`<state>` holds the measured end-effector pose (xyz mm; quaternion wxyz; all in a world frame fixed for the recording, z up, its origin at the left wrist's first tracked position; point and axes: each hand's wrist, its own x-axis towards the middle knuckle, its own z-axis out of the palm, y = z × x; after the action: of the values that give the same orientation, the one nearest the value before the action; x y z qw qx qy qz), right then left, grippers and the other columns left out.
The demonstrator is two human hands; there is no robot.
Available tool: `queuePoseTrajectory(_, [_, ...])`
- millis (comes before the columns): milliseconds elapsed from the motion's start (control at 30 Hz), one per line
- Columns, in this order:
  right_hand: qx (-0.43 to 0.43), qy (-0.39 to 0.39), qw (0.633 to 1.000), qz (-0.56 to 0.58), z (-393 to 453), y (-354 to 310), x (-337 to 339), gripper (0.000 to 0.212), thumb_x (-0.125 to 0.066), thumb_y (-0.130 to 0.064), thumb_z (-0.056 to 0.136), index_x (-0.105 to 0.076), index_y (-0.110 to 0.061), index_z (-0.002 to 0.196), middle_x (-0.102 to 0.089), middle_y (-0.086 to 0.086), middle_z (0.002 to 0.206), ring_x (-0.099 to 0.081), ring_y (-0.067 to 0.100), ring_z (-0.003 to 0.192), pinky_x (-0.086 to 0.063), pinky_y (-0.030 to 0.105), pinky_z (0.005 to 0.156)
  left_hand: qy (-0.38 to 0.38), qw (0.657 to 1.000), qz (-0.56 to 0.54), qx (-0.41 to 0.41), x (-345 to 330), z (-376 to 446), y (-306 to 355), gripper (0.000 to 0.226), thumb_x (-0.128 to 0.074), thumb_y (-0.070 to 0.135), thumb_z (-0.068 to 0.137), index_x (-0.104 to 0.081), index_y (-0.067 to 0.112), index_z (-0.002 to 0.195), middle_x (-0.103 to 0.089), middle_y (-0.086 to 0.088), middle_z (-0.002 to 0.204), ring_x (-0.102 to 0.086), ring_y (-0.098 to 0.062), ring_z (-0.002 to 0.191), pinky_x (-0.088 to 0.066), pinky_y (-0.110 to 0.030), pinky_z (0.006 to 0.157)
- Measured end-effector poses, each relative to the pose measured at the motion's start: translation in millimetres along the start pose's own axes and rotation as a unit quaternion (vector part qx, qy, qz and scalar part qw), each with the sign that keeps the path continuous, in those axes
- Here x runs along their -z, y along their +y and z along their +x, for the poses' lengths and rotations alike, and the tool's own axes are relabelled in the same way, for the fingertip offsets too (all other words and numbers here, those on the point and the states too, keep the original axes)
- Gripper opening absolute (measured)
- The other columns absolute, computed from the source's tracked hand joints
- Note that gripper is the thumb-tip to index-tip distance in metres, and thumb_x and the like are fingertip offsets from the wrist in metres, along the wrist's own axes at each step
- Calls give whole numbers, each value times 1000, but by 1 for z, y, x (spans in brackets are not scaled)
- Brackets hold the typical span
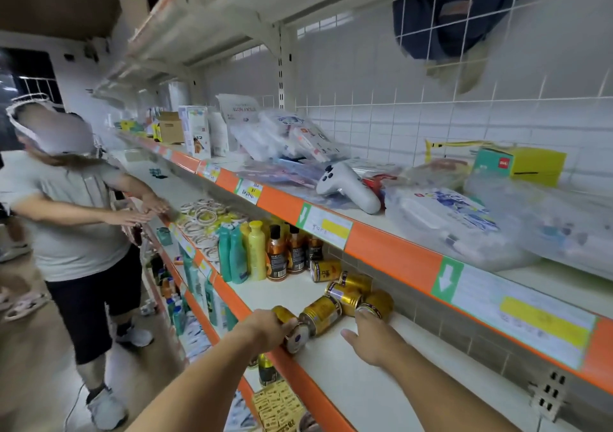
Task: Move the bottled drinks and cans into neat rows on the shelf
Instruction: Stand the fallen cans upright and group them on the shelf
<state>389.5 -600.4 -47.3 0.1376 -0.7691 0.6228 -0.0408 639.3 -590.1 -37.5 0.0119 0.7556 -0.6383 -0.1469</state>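
Left hand point(265, 327) grips the nearest fallen can point(292, 330); right hand point(374, 335), fingers straight, touches another can point(376, 305): stand each upright, far against the bottles point(277, 255)

- Six cans point(345, 294) are lain on their sides in a loose cluster on the middle shelf point(348, 385), near its front edge.
- The front-most can point(292, 328) is gripped by the left hand point(265, 328); the right-most can point(376, 304) is touched by the right hand point(374, 338).
- Upright bottles point(262, 252) are stood in rows behind and left of the cans.
- Tape rolls point(205, 219) are piled farther left.
- A game controller point(345, 186) is lain on the shelf above, among bagged goods point(447, 219).
- Another person point(76, 219) is stood at the left.
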Motion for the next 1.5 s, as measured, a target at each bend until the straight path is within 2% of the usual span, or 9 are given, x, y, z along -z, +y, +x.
queuePoseTrajectory(200, [-23, 12, 999, 44, 19, -14, 1, 55, -43, -53, 99, -51, -14, 137, -54, 8, 140, -52, 27, 126, -46, 38, 100, -2, 999, -7, 35, 1, 20, 0, 69, -37, 81, 86, -60, 17, 75, -63, -1, 73, -63, -20, 69, -47, -30, 59])
queuePoseTrajectory(367, [-46, 4, 997, 64, 28, -25, -7, 51, -43, -56, 98, -56, -14, 124, -62, 6, 124, -57, 25, 114, -48, 35, 89, -59, 984, -141, 87, -4, 34, 3, 73, -49, 81, 80, -63, 9, 79, -71, -10, 68, -69, -22, 45, -52, -25, 40])
queuePoseTrajectory(500, [-71, 2, 991, 116, 36, -36, -17, 44, -44, -55, 98, -62, -17, 111, -66, 4, 111, -61, 23, 103, -50, 33, 83, -50, 978, -176, 99, -7, 42, 7, 69, -51, 84, 76, -58, 15, 75, -68, -5, 78, -70, -21, 61, -50, -24, 44])
queuePoseTrajectory(700, [-117, 17, 976, 181, 49, -52, -24, 51, -45, -51, 99, -65, -6, 114, -68, 13, 114, -62, 31, 106, -43, 30, 76, -49, 989, -127, 62, -4, 48, 7, 58, -56, 81, 78, -56, 24, 68, -58, 5, 71, -58, -12, 60, -42, -25, 49])
queuePoseTrajectory(800, [-159, 35, 956, 245, 55, -55, -24, 47, -50, -47, 99, -65, -4, 110, -67, 13, 110, -61, 28, 95, -43, 28, 74, -72, 991, -110, 31, -3, 54, 5, 56, -54, 80, 80, -64, 25, 87, -60, 4, 75, -58, -11, 60, -41, -25, 51])
queuePoseTrajectory(967, [-204, 51, 932, 295, 65, -60, -28, 45, -54, -41, 97, -61, -4, 121, -66, 12, 113, -62, 29, 101, -48, 31, 78, -92, 984, -148, 46, -1, 60, 5, 56, -65, 73, 78, -64, 17, 78, -67, -3, 73, -66, -18, 50, -60, -28, 56])
queuePoseTrajectory(1167, [-129, 64, 974, 175, 71, -51, -31, 48, -53, -30, 99, -48, -16, 144, -60, 11, 134, -57, 31, 121, -48, 36, 94, -106, 968, -211, 85, -2, 63, 3, 56, -78, 65, 73, -58, 12, 78, -70, -9, 79, -72, -26, 60, -64, -36, 59])
queuePoseTrajectory(1333, [-44, 16, 998, 44, 70, -38, -31, 72, -48, -14, 93, -24, -44, 154, -40, 10, 141, -55, 34, 118, -50, 36, 92, -113, 952, -258, 115, -4, 66, 3, 62, -86, 59, 67, -57, 6, 84, -68, -14, 80, -68, -27, 49, -56, -33, 41])
queuePoseTrajectory(1500, [14, 26, 997, -73, 72, -41, -22, 76, -60, -4, 88, -29, -22, 155, -22, 5, 156, -32, 30, 142, -41, 41, 110, -122, 958, -243, 96, 0, 66, 7, 57, -81, 59, 74, -55, 9, 79, -67, -14, 80, -73, -31, 65, -63, -39, 57])
